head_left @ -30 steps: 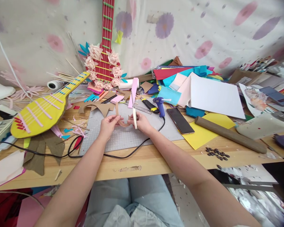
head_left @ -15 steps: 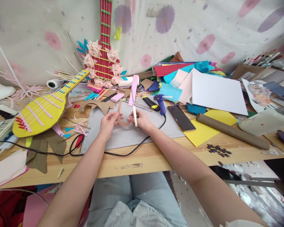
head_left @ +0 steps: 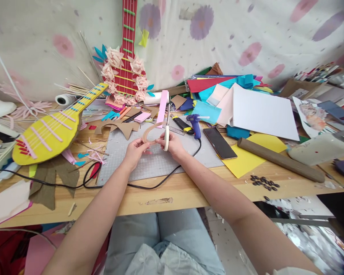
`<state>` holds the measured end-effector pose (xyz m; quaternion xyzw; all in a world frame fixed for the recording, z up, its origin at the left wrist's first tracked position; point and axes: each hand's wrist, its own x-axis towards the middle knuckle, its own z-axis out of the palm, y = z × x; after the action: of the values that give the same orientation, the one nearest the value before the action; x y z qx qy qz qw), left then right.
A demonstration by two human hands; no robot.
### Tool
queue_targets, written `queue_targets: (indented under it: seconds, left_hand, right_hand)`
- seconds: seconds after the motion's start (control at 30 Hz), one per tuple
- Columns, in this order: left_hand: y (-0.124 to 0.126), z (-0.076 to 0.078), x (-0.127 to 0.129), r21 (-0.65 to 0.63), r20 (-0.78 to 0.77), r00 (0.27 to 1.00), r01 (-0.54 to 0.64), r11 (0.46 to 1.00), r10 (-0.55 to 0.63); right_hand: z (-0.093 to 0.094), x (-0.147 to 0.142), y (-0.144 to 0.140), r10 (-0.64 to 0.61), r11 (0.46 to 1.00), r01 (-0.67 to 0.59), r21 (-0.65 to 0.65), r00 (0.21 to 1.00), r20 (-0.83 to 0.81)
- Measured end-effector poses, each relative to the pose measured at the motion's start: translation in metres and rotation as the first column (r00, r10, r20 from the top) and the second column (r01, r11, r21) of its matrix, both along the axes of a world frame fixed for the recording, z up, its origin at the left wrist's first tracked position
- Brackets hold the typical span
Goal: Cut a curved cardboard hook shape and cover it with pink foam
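Left grip (head_left: 135,152) pinching curved brown strip (head_left: 145,133), right grip (head_left: 174,146) curled around white-handled scissors (head_left: 166,138), forearms (head_left: 212,183) angled inward

Out on the left lay the yellow paper instrument (head_left: 46,135), pink strips across its body, its neck angled to the far side, and there, beyond it, rose a red one (head_left: 127,82), ringed with pale pink flowers before the patterned curtain (head_left: 218,46)! Right of centre came the blue glue gun (head_left: 194,126), near a dark phone (head_left: 220,143) whose near end sat on a yellow sheet (head_left: 240,165). A brown rod (head_left: 281,160) slanted across that sheet, small black pieces (head_left: 264,182) clustered nearer, and far right, white board (head_left: 263,110) topped the coloured papers (head_left: 208,88).
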<state>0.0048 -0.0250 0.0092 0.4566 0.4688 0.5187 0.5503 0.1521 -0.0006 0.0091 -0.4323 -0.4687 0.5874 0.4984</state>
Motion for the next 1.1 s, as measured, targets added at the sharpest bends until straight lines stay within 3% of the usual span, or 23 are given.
queue_targets:
  seconds: [0.17, 0.3, 0.37, 0.47, 0.57, 0.63, 0.77, 0.93, 1.1]
  left_hand:
    - [0.001, -0.004, 0.007, -0.012, 0.064, 0.998, 0.006, 1.000, -0.006]
    - [0.004, -0.004, -0.001, 0.025, 0.133, 0.989, -0.069, 0.997, 0.065]
    - [0.006, -0.003, -0.009, 0.040, 0.167, 0.982, -0.095, 0.995, 0.087]
    - [0.009, -0.003, -0.021, 0.055, 0.178, 0.980, -0.106, 0.993, 0.094]
    - [0.010, -0.002, -0.025, 0.063, 0.166, 0.984, -0.079, 0.995, 0.067]
    - [0.009, -0.002, -0.024, 0.055, 0.157, 0.986, -0.059, 0.997, 0.049]
    - [0.005, 0.000, -0.020, 0.010, 0.135, 0.991, -0.010, 1.000, 0.009]
    - [0.002, 0.003, -0.017, -0.027, 0.120, 0.993, 0.021, 0.999, -0.018]
    - [0.001, 0.004, -0.016, -0.039, 0.104, 0.994, 0.035, 0.999, -0.031]
  right_hand:
    - [-0.001, -0.001, -0.001, -0.007, 1.000, 0.006, 0.014, 0.998, 0.058]
    - [0.009, 0.021, -0.001, 0.133, 0.985, -0.160, 0.061, 0.941, 0.312]
    - [0.019, 0.040, -0.001, 0.242, 0.932, -0.349, 0.104, 0.807, 0.540]
    - [0.037, 0.065, -0.001, 0.302, 0.836, -0.548, 0.012, 0.479, 0.824]
    - [0.053, 0.077, -0.002, 0.317, 0.790, -0.595, -0.152, 0.184, 0.930]
    - [0.061, 0.079, -0.001, 0.359, 0.757, -0.609, -0.238, 0.082, 0.930]
    - [0.070, 0.075, 0.002, 0.501, 0.669, -0.643, -0.372, 0.022, 0.865]
    - [0.074, 0.066, 0.003, 0.619, 0.588, -0.682, -0.435, 0.033, 0.785]
    - [0.076, 0.058, 0.000, 0.665, 0.585, -0.668, -0.460, 0.071, 0.744]
